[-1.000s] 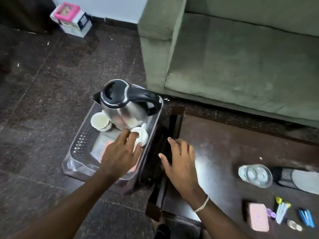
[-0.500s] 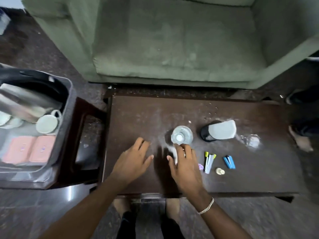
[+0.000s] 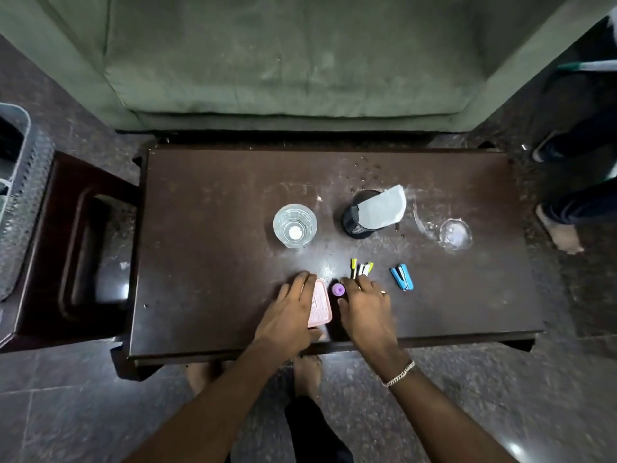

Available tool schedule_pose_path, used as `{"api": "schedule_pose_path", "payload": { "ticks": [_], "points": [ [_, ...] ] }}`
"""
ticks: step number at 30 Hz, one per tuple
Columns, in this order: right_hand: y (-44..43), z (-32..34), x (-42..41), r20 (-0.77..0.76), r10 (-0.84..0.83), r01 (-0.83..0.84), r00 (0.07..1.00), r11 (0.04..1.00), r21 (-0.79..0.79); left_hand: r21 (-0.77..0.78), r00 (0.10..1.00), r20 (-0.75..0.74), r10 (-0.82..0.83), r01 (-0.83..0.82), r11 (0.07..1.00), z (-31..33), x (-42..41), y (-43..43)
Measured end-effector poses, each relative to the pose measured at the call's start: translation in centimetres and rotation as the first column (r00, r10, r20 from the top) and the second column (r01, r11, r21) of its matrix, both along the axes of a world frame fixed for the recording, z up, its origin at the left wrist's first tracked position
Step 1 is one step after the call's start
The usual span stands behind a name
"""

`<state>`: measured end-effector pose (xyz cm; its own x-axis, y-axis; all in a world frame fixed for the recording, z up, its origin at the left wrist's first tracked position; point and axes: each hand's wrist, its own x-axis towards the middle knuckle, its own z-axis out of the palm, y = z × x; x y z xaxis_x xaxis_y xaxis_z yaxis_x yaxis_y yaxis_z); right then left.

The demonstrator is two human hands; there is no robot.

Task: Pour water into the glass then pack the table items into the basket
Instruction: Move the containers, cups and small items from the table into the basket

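Both hands have come down to the near middle of the table since half a second ago, and the view now looks straight down on it, so only a corner of the grey basket (image 3: 13, 182) shows at the far left edge, well apart from the hands.

Nearest is a grey speckled stone floor (image 3: 484, 406), shiny in places, with the person's bare feet on it. On this floor stands the table (image 3: 207, 262), a dark brown rectangle with a glossy, dusty top.

The left hand (image 3: 290, 315) lies flat on a pink rectangular box (image 3: 321, 305) with rounded corners; its fingers (image 3: 302, 282) are stretched over the left half of the box, and I cannot tell if they grip it. The right hand (image 3: 364, 305), with a metal bracelet (image 3: 399, 374) on the wrist, is just right of a small purple round cap (image 3: 338, 289). Its fingers (image 3: 362, 282) are loosely spread and touch the near ends of some yellow-tipped markers (image 3: 361, 268); whether they pinch one is hidden.

A blue stapler (image 3: 402, 277) lies to the right, apart from the hand. Farther away stands a clear round glass (image 3: 294, 225) with water, then a black mesh cup (image 3: 357, 223) tipped on its side with white paper (image 3: 382, 208) in it, then a clear round lid (image 3: 454, 234).

Beyond the table is a green fabric sofa (image 3: 283, 55).
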<state>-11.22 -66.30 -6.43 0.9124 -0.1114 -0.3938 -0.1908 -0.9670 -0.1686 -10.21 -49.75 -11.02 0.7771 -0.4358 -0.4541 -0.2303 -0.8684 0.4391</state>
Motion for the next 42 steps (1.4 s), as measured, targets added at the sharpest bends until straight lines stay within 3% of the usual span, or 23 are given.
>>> {"api": "schedule_pose_path", "payload": {
  "ticks": [4,10,15,21,29,35,42],
  "points": [
    [0.1,-1.3,0.1,0.002,0.0,0.0,1.0,1.0,0.008,-0.017,0.998,0.062,-0.007,0.009,1.0,-0.4,0.0,-0.2],
    [1.4,-1.4,0.3,0.003,-0.024,0.024,1.0,0.999,0.027,-0.168,0.995,0.102,-0.011,0.028,0.985,0.6,1.0,2.9],
    [5.8,2.2,2.0,0.091,-0.018,0.006,0.996,0.992,0.126,-0.251,0.996,0.071,0.049,-0.03,0.968,4.5,2.5,9.0],
    [14.7,6.7,5.5,0.215,0.028,-0.091,0.976,0.953,0.29,-0.257,0.972,0.165,0.169,-0.123,0.958,9.8,4.7,19.6],
    [28.3,10.1,9.7,0.305,0.104,-0.232,0.947,0.878,0.419,-0.217,0.91,0.284,0.303,-0.247,0.944,14.9,6.9,35.5],
    [38.3,11.8,11.3,0.316,0.175,-0.316,0.933,0.819,0.479,-0.198,0.855,0.257,0.451,-0.41,0.89,17.5,6.4,47.7],
    [46.9,11.4,12.2,0.276,0.393,-0.471,0.877,0.816,0.334,-0.043,0.842,0.198,0.501,-0.504,0.863,16.8,7.3,58.6]
  ]
}}
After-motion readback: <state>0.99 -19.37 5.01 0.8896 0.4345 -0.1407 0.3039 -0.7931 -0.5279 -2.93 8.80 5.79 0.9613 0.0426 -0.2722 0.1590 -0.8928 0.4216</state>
